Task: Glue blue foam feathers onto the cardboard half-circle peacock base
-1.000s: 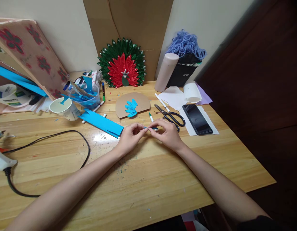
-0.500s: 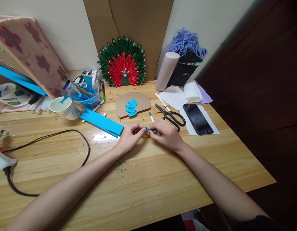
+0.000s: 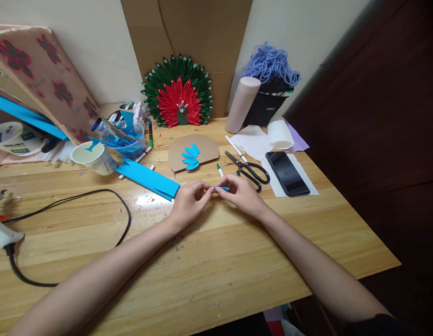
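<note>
Between my two hands is a small blue paper petal (image 3: 223,188), partly covered by fingers. My left hand (image 3: 191,203) is closed, its thumb and forefinger pinching the petal's left end. With thumb and fingertips, my right hand (image 3: 243,195) grips the same piece from the right. Just beyond them lies a rounded cardboard piece (image 3: 209,147) bearing several blue petals (image 3: 191,157) in a fan. A folded blue paper strip (image 3: 149,179) reaches to my left hand. Black-handled scissors (image 3: 249,169) and a green-tipped marker (image 3: 220,171) are near my right hand.
A peacock-like fan of green and red petals (image 3: 181,95) leans at the back. On the left are a paper cup (image 3: 100,161), a tub of blue scraps (image 3: 132,148), and a glue gun (image 3: 6,233) with its black cord. A phone (image 3: 288,173) lies on the right.
The fingers have shifted slightly on the blue petal, and more of its length shows by my right hand. Both hands stay in nearly the same place.
</note>
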A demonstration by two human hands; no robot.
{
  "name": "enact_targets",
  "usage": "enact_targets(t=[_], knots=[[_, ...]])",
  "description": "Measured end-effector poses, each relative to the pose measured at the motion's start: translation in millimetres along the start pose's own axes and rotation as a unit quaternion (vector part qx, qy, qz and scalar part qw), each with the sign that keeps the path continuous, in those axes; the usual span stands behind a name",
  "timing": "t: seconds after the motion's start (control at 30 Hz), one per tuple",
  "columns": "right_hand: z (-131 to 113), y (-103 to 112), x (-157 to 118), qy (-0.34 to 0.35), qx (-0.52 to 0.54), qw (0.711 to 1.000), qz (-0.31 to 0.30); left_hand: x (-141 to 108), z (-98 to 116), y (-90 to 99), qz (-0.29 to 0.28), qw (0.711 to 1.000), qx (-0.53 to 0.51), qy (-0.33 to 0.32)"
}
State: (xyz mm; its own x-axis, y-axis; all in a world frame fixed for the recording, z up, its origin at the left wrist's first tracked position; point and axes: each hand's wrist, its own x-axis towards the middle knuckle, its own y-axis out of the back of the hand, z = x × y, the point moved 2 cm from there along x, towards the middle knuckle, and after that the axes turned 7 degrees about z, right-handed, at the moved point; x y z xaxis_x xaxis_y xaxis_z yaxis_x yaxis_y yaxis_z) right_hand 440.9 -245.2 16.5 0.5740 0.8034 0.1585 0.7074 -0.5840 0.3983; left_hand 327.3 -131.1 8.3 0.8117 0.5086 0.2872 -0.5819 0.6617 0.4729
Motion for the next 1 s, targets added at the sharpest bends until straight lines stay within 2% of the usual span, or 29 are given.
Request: enact_targets(t=[0.1, 0.2, 0.33, 0.43, 0.53, 0.67, 0.87, 0.93, 1.0], knots=[[0.7, 2.3, 2.1, -0.027, 0.047, 0.999, -0.007, -1.3, 2.0, 0.9, 0.013, 0.998, 0.037, -0.042], [-1.3, 7.5, 3.2, -0.038, 0.048, 0.998, -0.015, -1.6, 2.7, 1.0, 0.026, 0.997, 0.047, -0.059], [-0.2, 16.3, 4.2, -0.067, 0.046, 0.997, -0.005, -0.4, 4.0, 2.2, 0.049, 0.997, 0.040, -0.050], [2.6, 21.8, 5.6, -0.062, 0.046, 0.997, -0.008, 0.6, 4.5, 2.9, 0.055, 0.997, 0.030, -0.039], [4.4, 27.6, 7.6, -0.041, 0.002, 0.999, 0.017, 1.2, 3.3, 3.7, 0.066, 0.997, 0.026, -0.031], [-0.1, 31.5, 8.0, 0.014, -0.023, 0.995, 0.098, 1.1, 1.3, 4.9, 0.078, 0.996, 0.023, -0.023], [-14.3, 17.0, 0.1, 0.081, -0.065, 0.993, 0.058, 0.4, 3.3, 4.3, 0.046, 0.998, 0.015, -0.050], [-17.0, 15.8, -1.5, 0.107, -0.089, 0.988, 0.072, 0.8, 2.9, 4.0, 0.040, 0.999, 0.007, -0.031], [-18.6, 16.5, -1.9, 0.145, -0.113, 0.979, 0.086, 1.5, 1.8, 3.3, 0.022, 0.999, -0.031, 0.015]])
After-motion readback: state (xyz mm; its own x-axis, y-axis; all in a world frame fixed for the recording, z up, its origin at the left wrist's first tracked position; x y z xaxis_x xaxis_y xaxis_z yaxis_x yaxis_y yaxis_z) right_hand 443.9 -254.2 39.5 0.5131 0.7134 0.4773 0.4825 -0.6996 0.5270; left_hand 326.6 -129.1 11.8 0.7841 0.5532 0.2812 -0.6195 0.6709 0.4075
